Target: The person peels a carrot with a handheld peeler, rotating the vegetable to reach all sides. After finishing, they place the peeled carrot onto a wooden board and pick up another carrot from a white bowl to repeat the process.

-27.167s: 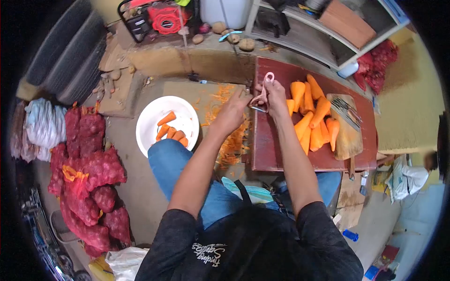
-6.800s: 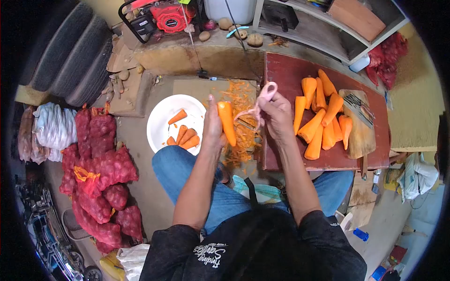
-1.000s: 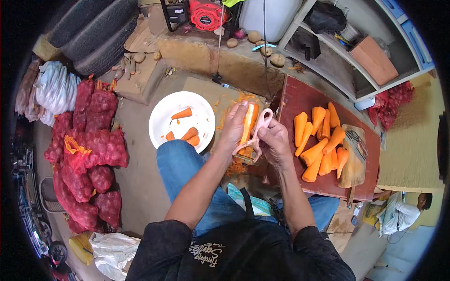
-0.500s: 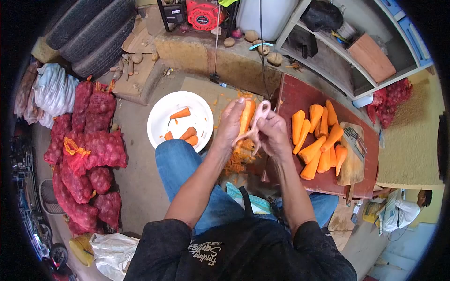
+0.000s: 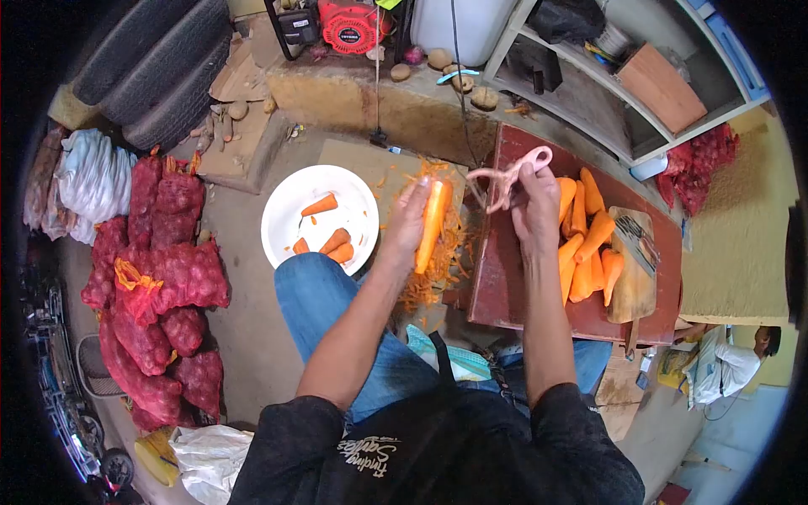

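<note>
My left hand (image 5: 407, 220) is closed round a peeled orange carrot (image 5: 433, 225), held above a heap of orange peelings (image 5: 446, 261) on the floor. In my right hand (image 5: 535, 210) is a pale pink peeler (image 5: 507, 178), gripped by its handle and held apart from the carrot. Several peeled carrots (image 5: 598, 238) lie on the red table (image 5: 519, 290) to the right, partly hidden behind my right hand. A white basin (image 5: 278, 210) with a few unpeeled-looking carrot pieces (image 5: 320, 204) stands on the left, by my knee.
On the table lies a wooden board (image 5: 627, 290) with a knife (image 5: 637, 240) on it. Red net sacks of onions (image 5: 172, 273) are piled at left, below stacked tyres (image 5: 160, 59). A shelf (image 5: 589, 101) stands at upper right. Another person (image 5: 728, 362) is at far right.
My right hand has drawn the peeler away from the carrot, up and to the right over the table. My left hand still holds the carrot, now lower and left.
</note>
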Demonstrator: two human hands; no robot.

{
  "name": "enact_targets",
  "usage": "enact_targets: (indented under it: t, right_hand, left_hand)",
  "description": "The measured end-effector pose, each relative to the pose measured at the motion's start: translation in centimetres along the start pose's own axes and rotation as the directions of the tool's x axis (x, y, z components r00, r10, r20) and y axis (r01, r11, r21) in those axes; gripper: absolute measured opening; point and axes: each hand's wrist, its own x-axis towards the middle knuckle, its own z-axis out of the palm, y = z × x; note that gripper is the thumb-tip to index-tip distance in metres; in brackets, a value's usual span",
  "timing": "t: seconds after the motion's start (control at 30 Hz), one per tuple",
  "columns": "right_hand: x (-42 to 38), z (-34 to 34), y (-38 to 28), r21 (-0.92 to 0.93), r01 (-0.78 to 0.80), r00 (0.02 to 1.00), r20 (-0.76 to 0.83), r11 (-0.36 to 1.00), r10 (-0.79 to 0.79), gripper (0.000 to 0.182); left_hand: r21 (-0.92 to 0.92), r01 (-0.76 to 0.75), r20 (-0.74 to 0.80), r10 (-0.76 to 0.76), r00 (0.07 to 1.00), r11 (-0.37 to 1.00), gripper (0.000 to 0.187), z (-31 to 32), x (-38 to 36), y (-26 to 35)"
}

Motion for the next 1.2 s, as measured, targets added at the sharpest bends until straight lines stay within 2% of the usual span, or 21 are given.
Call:
enact_targets:
  t: [0.1,0.13,0.17,0.23,0.33,0.43,0.53,0.63,0.67,0.7,0.77,0.87,0.9,0.97,1.0,1.03,1.07,1.2]
  right_hand:
    - [-5.2,1.8,0.9,0.077,-0.145,0.987,0.076,0.986,0.14,0.012]
    - [-6.7,1.8,2.0,0.031,-0.179,0.974,0.146,0.983,0.172,0.015]
    - [-7.9,2.3,2.4,-0.03,-0.219,0.956,0.191,0.975,0.221,0.016]
    - [-8.7,3.4,3.0,0.019,-0.288,0.939,0.203,0.957,0.279,0.019]
    - [-7.8,3.3,4.6,0.054,-0.237,0.963,0.147,0.97,0.227,0.021]
    - [-7.5,3.2,4.7,0.001,-0.235,0.954,0.19,0.972,0.231,0.025]
    - [-7.0,3.8,4.2,0.069,-0.266,0.938,0.249,0.962,0.241,0.025]
    - [-6.3,3.3,4.3,0.063,-0.299,0.931,0.236,0.952,0.277,0.025]
    - [-5.8,2.8,3.7,0.09,-0.332,0.906,0.308,0.939,0.29,0.022]
    - [-5.3,3.9,3.6,0.079,-0.215,0.969,0.142,0.973,0.203,0.02]
    - [-3.5,3.0,3.3,0.117,-0.203,0.975,0.115,0.972,0.189,0.018]
    - [-0.1,1.6,3.3,0.077,-0.079,0.993,0.098,0.994,0.071,0.016]
    - [0.7,1.8,2.8,0.081,-0.075,0.993,0.098,0.994,0.067,0.016]
    - [2.5,1.0,2.8,-0.053,0.001,0.999,0.047,0.999,0.001,0.016]
    - [3.0,0.7,2.6,-0.028,0.049,0.997,0.069,0.998,-0.047,0.016]
    - [3.3,0.4,2.4,-0.023,0.022,1.0,-0.008,0.999,-0.022,0.016]
    - [2.8,-0.2,2.0,0.0,0.017,1.0,-0.011,1.0,-0.017,0.015]
    - [-2.3,1.3,0.7,0.052,-0.089,0.992,-0.087,0.995,0.093,0.01]
  left_hand:
    - [0.063,-0.098,-0.133,0.106,0.985,0.993,0.044,-0.7,0.9,0.0]
    - [0.129,-0.166,-0.113,0.181,0.977,0.978,0.044,-1.1,1.3,-0.2]
    - [0.062,-0.137,-0.084,0.141,0.986,0.989,0.044,-1.3,1.2,-0.1]
    - [-0.065,-0.066,-0.014,0.065,0.998,0.996,0.044,-1.2,1.0,0.2]
    - [-0.22,0.03,0.001,-0.03,1.0,0.975,0.039,-0.7,0.5,-0.1]
    - [-0.173,0.096,0.084,-0.082,0.993,0.98,0.037,-1.2,0.3,0.3]
    - [-0.28,0.045,0.005,-0.046,0.999,0.959,0.035,0.6,0.1,0.2]
    - [-0.243,0.012,0.053,0.001,0.999,0.97,0.034,0.3,0.0,0.2]
    - [-0.203,-0.011,0.057,0.023,0.998,0.979,0.033,0.1,0.0,0.2]
    - [-0.162,-0.033,0.061,0.043,0.997,0.986,0.033,0.0,0.0,0.0]
    - [-0.131,-0.039,0.076,0.049,0.996,0.991,0.033,-0.3,0.0,-0.4]
    - [-0.115,0.0,0.086,0.01,0.996,0.993,0.036,-0.4,0.2,-0.9]
    - [-0.094,-0.028,0.057,0.034,0.998,0.995,0.036,-0.2,0.2,-0.9]
    - [-0.049,-0.072,0.006,0.072,0.997,0.996,0.037,0.3,0.1,-0.9]
    - [0.012,-0.089,0.007,0.089,0.996,0.996,0.038,0.4,0.0,-0.9]
    - [0.076,-0.103,0.009,0.103,0.995,0.992,0.038,0.2,-0.1,-0.8]
    - [0.14,-0.125,0.013,0.124,0.992,0.982,0.039,0.0,0.0,-0.5]
    - [0.13,-0.084,-0.025,0.088,0.996,0.988,0.04,-0.4,0.1,0.1]
